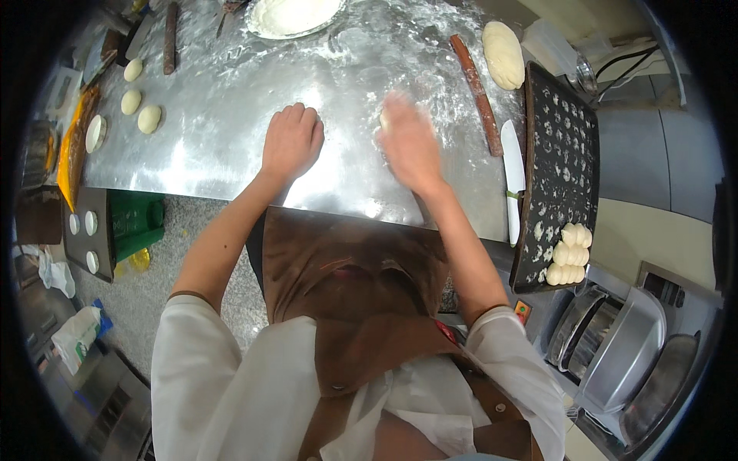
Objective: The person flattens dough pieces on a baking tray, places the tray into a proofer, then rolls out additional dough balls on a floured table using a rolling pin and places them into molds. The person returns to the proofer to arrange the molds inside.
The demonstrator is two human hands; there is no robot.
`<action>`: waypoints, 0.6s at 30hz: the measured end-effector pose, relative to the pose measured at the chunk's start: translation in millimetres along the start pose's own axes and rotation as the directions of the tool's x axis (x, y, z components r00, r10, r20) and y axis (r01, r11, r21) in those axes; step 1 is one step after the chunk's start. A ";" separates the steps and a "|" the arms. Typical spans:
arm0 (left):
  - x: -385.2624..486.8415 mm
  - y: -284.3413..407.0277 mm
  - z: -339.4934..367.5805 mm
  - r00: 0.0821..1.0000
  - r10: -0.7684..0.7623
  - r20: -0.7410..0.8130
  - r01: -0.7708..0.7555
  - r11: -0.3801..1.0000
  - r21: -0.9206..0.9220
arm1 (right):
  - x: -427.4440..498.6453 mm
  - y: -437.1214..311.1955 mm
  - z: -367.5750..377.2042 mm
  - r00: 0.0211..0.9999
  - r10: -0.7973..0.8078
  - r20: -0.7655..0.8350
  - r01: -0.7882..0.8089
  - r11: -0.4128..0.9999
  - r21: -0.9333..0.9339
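My left hand (293, 140) rests knuckles up, its fingers curled down onto the floured metal worktop (219, 155); what lies under the palm is hidden. My right hand (408, 135), blurred by motion, is over the worktop to the right. A bit of pale dough (384, 120) shows at its left edge, mostly covered by the fingers. Three dough balls (149, 119) sit on the worktop at the left. At the right lie a large oval piece of dough (504, 56), a brown rolling pin (477, 95) and a knife with a white blade (512, 155).
A black baking tray (562, 144) overlaps the right edge, with several shaped dough pieces (569, 255) in its near corner. A bowl of flour (294, 14) stands at the far side. Another brown rod (170, 39), a small white dish (96, 133) and an orange-yellow bag (76, 147) lie left.
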State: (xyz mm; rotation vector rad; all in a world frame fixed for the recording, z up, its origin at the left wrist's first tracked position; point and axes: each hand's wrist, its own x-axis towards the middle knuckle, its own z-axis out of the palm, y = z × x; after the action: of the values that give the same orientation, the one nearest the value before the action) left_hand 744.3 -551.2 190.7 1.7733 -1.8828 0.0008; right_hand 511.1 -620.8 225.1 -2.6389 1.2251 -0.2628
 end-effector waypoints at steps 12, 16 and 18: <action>-0.2 -1.1 1.2 1.000 0.022 -0.015 -0.022 1.000 -0.006 | -20.2 -2.2 24.7 0.940 0.290 -0.179 -0.103 0.742 0.663; 0.0 -1.6 2.8 1.000 0.028 -0.002 -0.028 1.000 0.002 | -16.4 14.0 -9.1 0.820 0.552 0.151 -0.299 0.187 0.936; 0.7 -1.2 2.4 1.000 0.028 -0.007 -0.028 1.000 0.004 | -11.6 41.5 -33.9 0.773 0.633 0.029 -0.140 0.125 0.982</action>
State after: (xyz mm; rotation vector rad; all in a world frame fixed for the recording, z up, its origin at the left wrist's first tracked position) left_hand 744.5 -552.9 188.5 1.7476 -1.9036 0.0213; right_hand 464.9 -642.1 245.6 -1.0644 1.2007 -1.1083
